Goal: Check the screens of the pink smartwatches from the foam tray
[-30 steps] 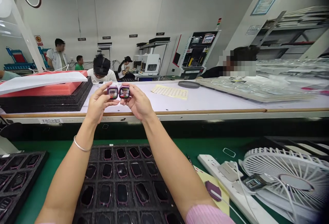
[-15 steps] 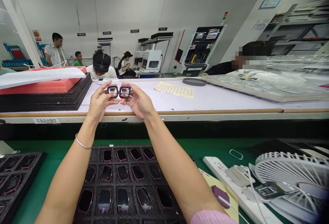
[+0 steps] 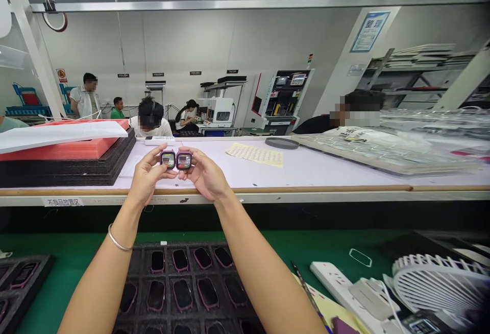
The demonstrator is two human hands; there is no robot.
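My left hand point(image 3: 147, 173) is closed on a purple-framed smartwatch point(image 3: 167, 161), its thumb at the lower part of the lit screen. Right beside it, a second purple smartwatch point(image 3: 184, 160) is gripped by my right hand point(image 3: 204, 173). Both watches are strapless and face me upright, side by side, each showing a small colour picture. They are held up in front of the white shelf. Below my forearms lies a black foam tray point(image 3: 143, 272) with several more purple watches in its cells, their screens dark.
A stack of black and pink foam point(image 3: 103, 142) stands left on the shelf point(image 3: 214, 175). Yellow sticker sheet point(image 3: 255, 154), black disc point(image 3: 282, 143) and clear trays point(image 3: 363, 150) lie rightward. Lower right are a power strip point(image 3: 333, 278) and white fan point(image 3: 432, 283). Several people sit or stand beyond.
The view has tilted upward, so the shelf, tray and hands appear lower and the ceiling shows. Both hands keep hold of the watches; the pictures on the screens have shifted.
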